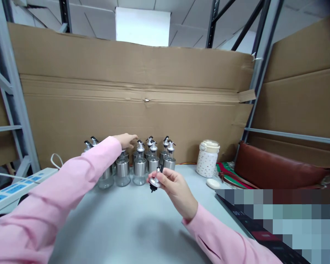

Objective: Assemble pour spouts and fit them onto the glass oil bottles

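Observation:
Several glass dispenser bottles (140,165) with steel bands and pour-spout caps stand in rows at the back of the grey table (121,227). My left hand (125,140), in a pink sleeve, reaches over the rows and rests on top of a bottle (122,172) in the middle; its fingers curl down over the bottle's top. My right hand (176,187) hovers in front of the rows, fingers pinched on a loose pour-spout cap (154,182) of silver and black.
A cardboard sheet (132,91) walls the back. A white dotted flask (207,158) and a white oval item (213,183) sit right of the bottles, with a brown leather bag (277,168) beyond. A power strip (13,187) lies at the left edge. Grey rack posts (8,84) flank the table.

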Demonstrator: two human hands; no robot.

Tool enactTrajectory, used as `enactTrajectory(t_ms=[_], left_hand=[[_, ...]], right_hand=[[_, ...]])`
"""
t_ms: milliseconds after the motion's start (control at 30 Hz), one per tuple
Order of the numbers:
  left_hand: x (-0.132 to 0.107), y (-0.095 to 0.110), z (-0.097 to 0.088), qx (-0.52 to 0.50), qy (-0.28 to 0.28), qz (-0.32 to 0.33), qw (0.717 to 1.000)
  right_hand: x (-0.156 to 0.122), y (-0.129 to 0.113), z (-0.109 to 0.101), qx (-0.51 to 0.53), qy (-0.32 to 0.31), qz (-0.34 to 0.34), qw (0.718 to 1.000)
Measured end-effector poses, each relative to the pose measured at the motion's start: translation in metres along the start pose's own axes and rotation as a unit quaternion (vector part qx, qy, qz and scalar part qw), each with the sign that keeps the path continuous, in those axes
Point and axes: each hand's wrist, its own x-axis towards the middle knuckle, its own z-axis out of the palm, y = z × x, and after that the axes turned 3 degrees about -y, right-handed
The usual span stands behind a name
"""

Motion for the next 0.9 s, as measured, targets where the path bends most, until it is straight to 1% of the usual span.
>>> enactTrajectory(t_ms=[100, 200, 267, 367, 433, 500, 600, 700, 733, 767, 833, 867, 900], left_hand=[[0.017, 0.006, 0.001, 0.035, -0.060, -0.007, 0.998], [0.026, 0.015, 0.006, 0.071, -0.088, -0.021, 0.993], [0.030, 0.020, 0.010, 0.094, -0.092, -0.033, 0.991], [0.031, 0.024, 0.012, 0.123, -0.083, -0.046, 0.988], [0.031, 0.025, 0.008, 0.143, -0.075, -0.053, 0.985], [0.029, 0.026, -0.001, 0.162, -0.059, -0.056, 0.983], [0.019, 0.033, -0.029, 0.188, -0.008, -0.046, 0.981], [0.001, 0.044, -0.067, 0.209, 0.071, -0.010, 0.975], [-0.007, 0.049, -0.081, 0.214, 0.093, -0.003, 0.972], [-0.015, 0.052, -0.093, 0.221, 0.121, -0.010, 0.968], [-0.032, 0.060, -0.114, 0.243, 0.217, -0.033, 0.945], [-0.041, 0.064, -0.121, 0.253, 0.267, -0.045, 0.929], [-0.051, 0.068, -0.125, 0.262, 0.305, -0.041, 0.915]], right_hand=[[0.000, -0.003, 0.002, 0.004, 0.018, -0.001, 1.000], [0.000, -0.001, 0.003, -0.009, 0.024, -0.006, 1.000], [0.000, 0.001, 0.003, -0.009, 0.019, -0.013, 1.000], [-0.001, 0.001, 0.004, 0.023, 0.008, -0.007, 1.000], [-0.001, 0.000, 0.004, 0.029, -0.007, -0.002, 1.000], [-0.001, -0.001, 0.003, 0.013, -0.014, -0.008, 1.000], [-0.001, -0.003, 0.002, -0.005, 0.001, -0.023, 1.000], [-0.002, -0.007, 0.001, -0.004, 0.029, -0.032, 0.999], [-0.002, -0.008, 0.001, -0.009, 0.038, -0.037, 0.999], [-0.002, -0.010, 0.001, -0.017, 0.046, -0.046, 0.998], [-0.002, -0.012, -0.001, -0.041, 0.063, -0.073, 0.994], [-0.002, -0.013, -0.001, -0.053, 0.072, -0.088, 0.992], [-0.002, -0.013, -0.002, -0.066, 0.080, -0.101, 0.990]])
